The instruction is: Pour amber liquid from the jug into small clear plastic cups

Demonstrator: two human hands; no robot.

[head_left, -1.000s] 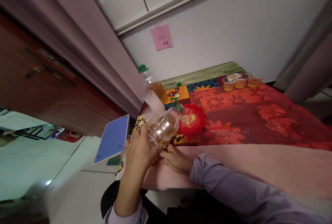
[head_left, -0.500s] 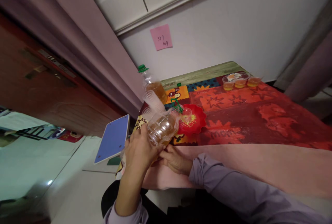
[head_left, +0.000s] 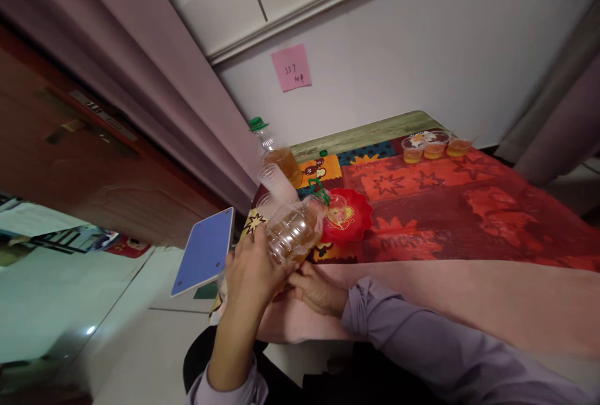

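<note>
A large clear plastic bottle point(head_left: 293, 230) of amber liquid is tilted, its neck with a green handle loop point(head_left: 320, 191) pointing right. My left hand point(head_left: 255, 270) is wrapped round its lower side. My right hand point(head_left: 315, 288) grips it from underneath, fingers partly hidden. The bottle's mouth is over a clear plastic cup point(head_left: 336, 210), which stands on a red scalloped plate point(head_left: 360, 230). Behind the bottle is a stack of clear cups point(head_left: 277, 185) lying at a slant. A second bottle point(head_left: 280, 158) with a green cap, part full of amber liquid, stands upright behind that.
Several cups stand at the back right, including a cup of amber liquid point(head_left: 434, 147). A loose green cap point(head_left: 323, 152) lies near the back edge. A patterned red cloth point(head_left: 445, 205) covers the table. A blue board point(head_left: 205, 252) is at the left, and a wall is behind.
</note>
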